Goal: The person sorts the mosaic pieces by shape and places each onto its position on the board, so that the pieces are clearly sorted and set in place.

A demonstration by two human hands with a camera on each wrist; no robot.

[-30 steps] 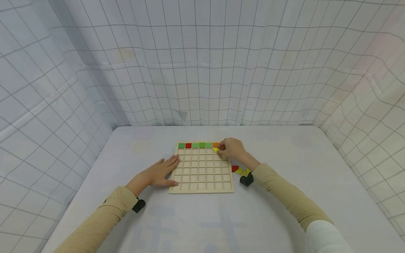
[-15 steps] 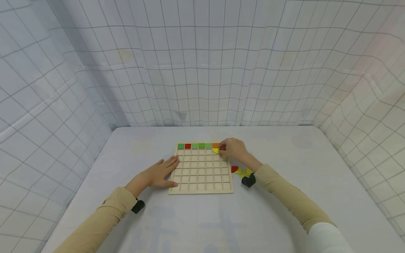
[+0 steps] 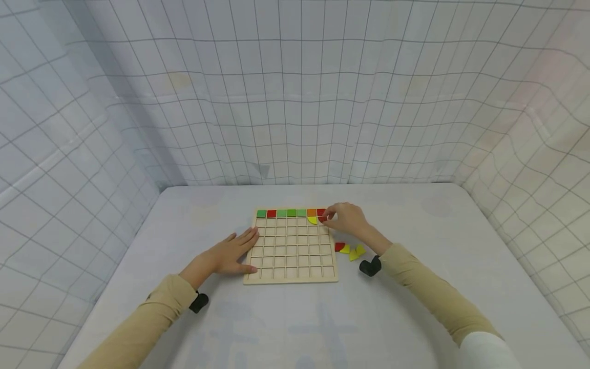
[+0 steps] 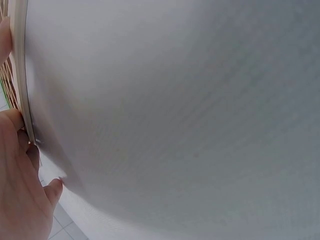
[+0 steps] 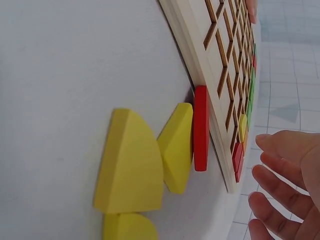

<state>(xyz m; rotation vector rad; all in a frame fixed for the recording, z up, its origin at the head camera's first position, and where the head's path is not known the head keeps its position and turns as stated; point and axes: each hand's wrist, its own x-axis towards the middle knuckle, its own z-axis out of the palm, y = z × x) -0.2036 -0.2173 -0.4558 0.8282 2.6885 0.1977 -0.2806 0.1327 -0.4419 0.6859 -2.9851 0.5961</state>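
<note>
- Right hand, fingers apart, near the red piece at the board's far right corner.
- Left hand flat on board's left edge.
- Seemingly placing; next likely calls for a nudge.

Flat wooden grid board, coloured tiles along its far row

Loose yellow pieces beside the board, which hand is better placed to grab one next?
Right, most likely. The right hand is at the far right corner of the board, on the same side as the loose yellow pieces. The left hand rests on the opposite edge, across the board from them.
</note>
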